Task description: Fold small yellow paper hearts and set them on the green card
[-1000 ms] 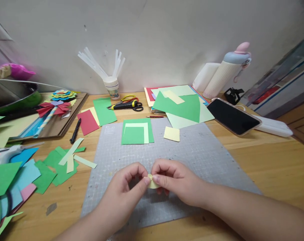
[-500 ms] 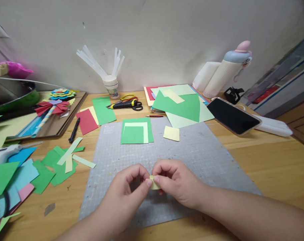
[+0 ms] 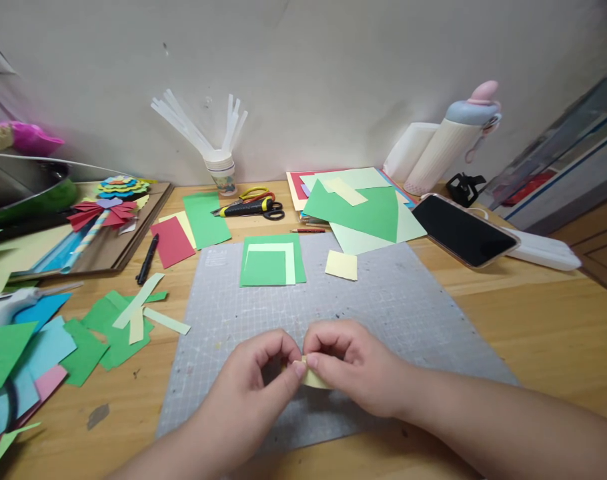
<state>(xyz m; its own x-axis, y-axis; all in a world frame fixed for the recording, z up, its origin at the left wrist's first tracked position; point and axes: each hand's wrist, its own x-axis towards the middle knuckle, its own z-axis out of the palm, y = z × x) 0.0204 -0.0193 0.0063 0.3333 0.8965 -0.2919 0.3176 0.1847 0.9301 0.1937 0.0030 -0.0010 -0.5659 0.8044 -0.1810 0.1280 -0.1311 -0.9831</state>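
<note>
Both my hands meet over the near part of a grey cutting mat (image 3: 393,307). My left hand (image 3: 256,380) and my right hand (image 3: 351,363) pinch a small pale yellow paper piece (image 3: 314,378) between thumbs and forefingers; most of it is hidden by my fingers. Farther out on the mat lie a green paper square with a pale L-shaped strip (image 3: 272,260) and a small pale yellow square (image 3: 341,265).
Scissors and a yellow-black cutter (image 3: 251,205) lie behind the mat, by a cup of white strips (image 3: 222,172). Coloured paper sheets (image 3: 363,207), a phone (image 3: 463,230) and a bottle (image 3: 453,143) are at right. Green and blue scraps (image 3: 103,330), a black pen (image 3: 147,259) and paper flowers (image 3: 106,210) are at left.
My hands have kept their pinch on the yellow piece and shifted slightly toward me; the piece now lies lower and flatter between my fingers. Nothing else on the table moved.
</note>
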